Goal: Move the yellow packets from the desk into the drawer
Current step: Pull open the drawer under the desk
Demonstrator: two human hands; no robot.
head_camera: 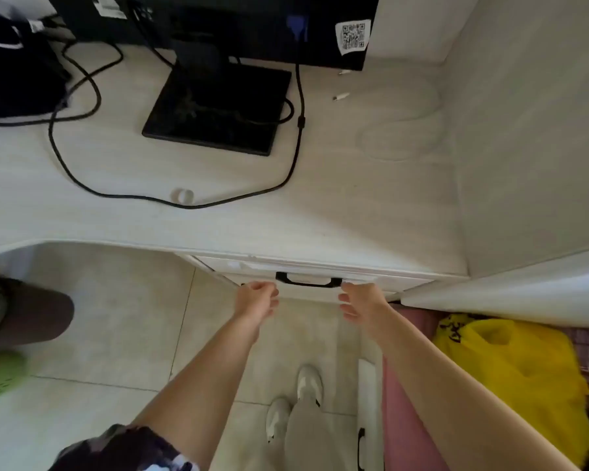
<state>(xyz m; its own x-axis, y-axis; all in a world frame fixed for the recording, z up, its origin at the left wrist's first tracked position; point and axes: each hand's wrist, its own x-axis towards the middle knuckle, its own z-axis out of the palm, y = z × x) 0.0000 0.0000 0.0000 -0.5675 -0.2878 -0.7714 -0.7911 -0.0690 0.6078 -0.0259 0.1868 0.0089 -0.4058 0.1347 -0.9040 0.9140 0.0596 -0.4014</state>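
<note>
The white drawer [238,266] sits under the desk's [218,226] front edge, pushed in or nearly so, and its inside is hidden. Its black handle [308,281] lies between my two hands. My left hand [257,299] is just left of the handle, fingers loosely curled and holding nothing. My right hand [359,300] is just right of the handle, fingers relaxed, their tips at the drawer front. I see no yellow packets on the desk.
A monitor on a black base [218,107] stands at the back of the desk, with black cables [82,185] looping in front of it. A yellow plastic bag [510,365] lies on the floor at right. My shoes [308,382] are below, and another person's shoe [0,372] is at left.
</note>
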